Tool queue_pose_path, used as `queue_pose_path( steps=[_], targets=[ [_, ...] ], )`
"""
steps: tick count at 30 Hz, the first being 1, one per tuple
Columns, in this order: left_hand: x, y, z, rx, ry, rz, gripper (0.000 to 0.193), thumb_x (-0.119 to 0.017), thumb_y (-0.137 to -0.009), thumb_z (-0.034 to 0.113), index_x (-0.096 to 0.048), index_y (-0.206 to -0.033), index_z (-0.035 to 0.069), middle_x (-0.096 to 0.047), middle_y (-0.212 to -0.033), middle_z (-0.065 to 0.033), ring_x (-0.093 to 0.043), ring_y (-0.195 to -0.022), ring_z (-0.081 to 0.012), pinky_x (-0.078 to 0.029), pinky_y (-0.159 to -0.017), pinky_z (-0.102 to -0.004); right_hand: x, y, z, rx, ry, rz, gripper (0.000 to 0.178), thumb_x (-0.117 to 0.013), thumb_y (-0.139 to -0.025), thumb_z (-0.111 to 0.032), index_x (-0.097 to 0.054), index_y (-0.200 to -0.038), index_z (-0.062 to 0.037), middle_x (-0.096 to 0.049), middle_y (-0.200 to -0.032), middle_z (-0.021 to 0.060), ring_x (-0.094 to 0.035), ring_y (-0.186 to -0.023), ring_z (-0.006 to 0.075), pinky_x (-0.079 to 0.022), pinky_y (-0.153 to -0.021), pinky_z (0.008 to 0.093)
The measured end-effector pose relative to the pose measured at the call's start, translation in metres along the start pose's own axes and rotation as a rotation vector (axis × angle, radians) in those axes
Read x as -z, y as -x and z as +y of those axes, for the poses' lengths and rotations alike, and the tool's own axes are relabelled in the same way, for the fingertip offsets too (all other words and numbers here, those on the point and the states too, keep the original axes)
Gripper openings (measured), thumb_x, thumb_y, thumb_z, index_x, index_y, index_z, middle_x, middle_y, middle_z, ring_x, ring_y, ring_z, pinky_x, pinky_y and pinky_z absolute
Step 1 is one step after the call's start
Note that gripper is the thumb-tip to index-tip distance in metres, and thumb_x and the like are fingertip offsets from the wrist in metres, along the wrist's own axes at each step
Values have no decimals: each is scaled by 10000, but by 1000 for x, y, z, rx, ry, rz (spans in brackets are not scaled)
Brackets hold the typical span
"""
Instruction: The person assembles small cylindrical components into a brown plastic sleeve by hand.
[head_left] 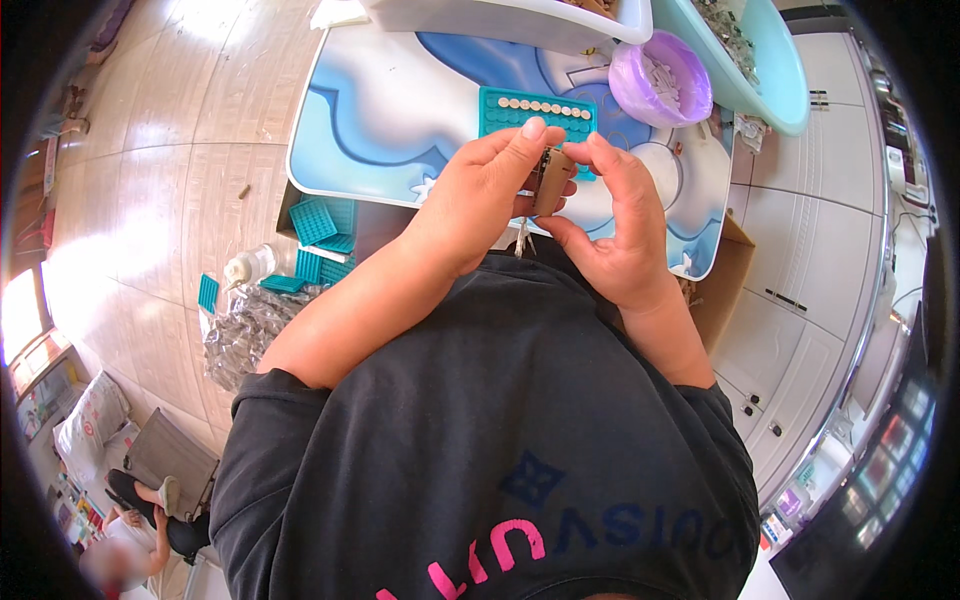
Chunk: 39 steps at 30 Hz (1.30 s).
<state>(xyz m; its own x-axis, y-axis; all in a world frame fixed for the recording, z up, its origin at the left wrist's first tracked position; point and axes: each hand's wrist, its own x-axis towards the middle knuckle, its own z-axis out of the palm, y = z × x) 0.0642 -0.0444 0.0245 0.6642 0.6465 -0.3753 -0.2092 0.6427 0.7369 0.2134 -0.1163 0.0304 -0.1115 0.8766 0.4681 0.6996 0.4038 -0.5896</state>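
My left hand [470,195] and my right hand [625,225] meet over the near edge of the table. Between them is a small flat tan piece [553,186] with a dark strip along its left side; its exact kind I cannot make out. The left fingers are closed round it, with the thumb at the top. On its right side, my right index finger is at the upper end and the thumb at the lower. Just beyond the hands lies a teal tray [493,112] with a row of small round pale pieces. Small metallic strands [524,238] hang below the piece.
A purple bowl [625,85] of white pieces stands on the blue-and-white table [370,110]. Behind are a white bin [480,22] and a light-blue tub [785,90]. Teal trays [315,222], a bottle [250,265] and clear plastic [245,335] lie at left. A person [140,540] sits lower left.
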Motion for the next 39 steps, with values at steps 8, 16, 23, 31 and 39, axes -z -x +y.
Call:
queue_pose_path(
  steps=[8,16,23,31,39],
  targets=[
    [2,-2,-1,10,7,-19,461,-374,-986,347,-517,-1190,-40,-606,-992,-133,-621,-905,-214,-514,-810,-319,1,-2,0,-9,27,-24,776,-789,-598,-59,-432,-1287,-57,-567,-1139,119,-563,-997,311,-443,-845,395],
    [-1,1,0,-19,-95,-34,346,-480,-950,198,-509,-1218,-17,-609,-1020,-105,-615,-906,-172,-505,-811,-284,-3,-2,4,3,-3,4,751,-781,-605,-57,-448,-1278,-58,-573,-1117,120,-563,-993,311,-444,-845,392],
    [5,2,-11,-329,-633,-4,606,-574,-863,-1,-268,-1386,7,-616,-1051,-141,-610,-937,-181,-480,-825,-279,10,-4,8,-263,-256,21,530,-751,-701,-120,-556,-1186,-35,-580,-1065,105,-569,-927,232,-461,-792,320],
    [-1,9,-1,-518,-830,-17,573,-634,-818,5,-354,-1318,12,-632,-1000,-136,-621,-911,-178,-484,-806,-297,8,5,19,-223,-291,-3,340,-697,-777,-106,-605,-1089,-8,-572,-1001,87,-552,-919,172,-444,-784,272],
    [-5,13,7,-532,-868,59,260,-708,-771,55,-612,-1010,17,-647,-828,-72,-620,-805,-129,-490,-714,-252,2,10,12,-517,-932,293,313,-672,-835,-125,-571,-1092,23,-575,-968,25,-539,-869,83,-423,-799,210]
  ],
)
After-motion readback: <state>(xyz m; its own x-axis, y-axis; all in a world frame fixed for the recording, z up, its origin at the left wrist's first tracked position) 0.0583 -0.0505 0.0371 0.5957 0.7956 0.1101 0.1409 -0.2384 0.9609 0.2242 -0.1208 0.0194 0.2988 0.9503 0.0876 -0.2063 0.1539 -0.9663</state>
